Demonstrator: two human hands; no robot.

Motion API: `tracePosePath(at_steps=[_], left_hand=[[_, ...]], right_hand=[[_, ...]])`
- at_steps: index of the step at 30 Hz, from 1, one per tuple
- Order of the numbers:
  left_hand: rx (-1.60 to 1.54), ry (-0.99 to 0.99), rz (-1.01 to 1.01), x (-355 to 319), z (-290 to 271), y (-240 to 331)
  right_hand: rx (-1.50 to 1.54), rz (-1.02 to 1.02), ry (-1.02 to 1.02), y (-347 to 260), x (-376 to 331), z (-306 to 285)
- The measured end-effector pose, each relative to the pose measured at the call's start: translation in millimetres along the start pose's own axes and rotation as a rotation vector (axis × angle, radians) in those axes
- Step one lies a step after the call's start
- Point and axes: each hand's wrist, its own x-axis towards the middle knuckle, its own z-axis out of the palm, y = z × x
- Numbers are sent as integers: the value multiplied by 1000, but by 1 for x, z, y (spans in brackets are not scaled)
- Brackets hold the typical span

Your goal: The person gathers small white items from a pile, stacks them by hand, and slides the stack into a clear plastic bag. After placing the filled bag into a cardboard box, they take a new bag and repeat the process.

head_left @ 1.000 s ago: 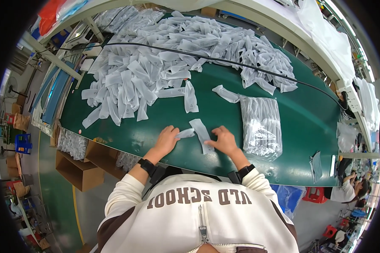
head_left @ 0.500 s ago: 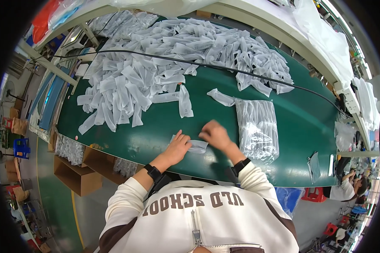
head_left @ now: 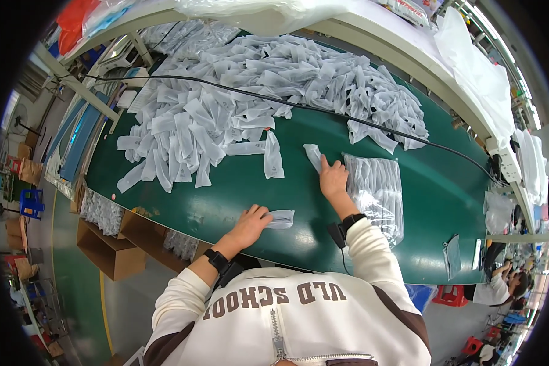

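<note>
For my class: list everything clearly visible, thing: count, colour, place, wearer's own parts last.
table: one, green, centre
pouch heap: one, whitish, far half of table
packed bag: one, clear, right half of table
near pouch: one, whitish, near table edge
far pouch: one, whitish, left of packed bag
cable: one, black, across heap
shelf frame: one, pale, along far edge
cardboard boxes: at least two, brown, lower left
left stool: one, blue, floor
right stool: at least one, red, lower right
co-worker: one, white top, right edge
left hand: one, bare, on near pouch
right hand: one, bare, at far pouch
wristbands: two, black, wrists
top: one, cream-brown, lower centre
</note>
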Motion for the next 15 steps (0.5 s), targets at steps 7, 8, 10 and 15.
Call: tracePosePath(at_steps=[7,8,10,15], left_hand=[[-33,2,57,9,-2,-1],[-29,9,55,6,-2,-2],[-22,22,57,2,-3,-4],[-91,60,46,4,-10,5]], right_hand=[[487,-60,247,28,-36,-17],[491,-63,243,21,-35,-35],[633,-74,256,11,-25,-85],[789,-11,37,-14,-16,-134]])
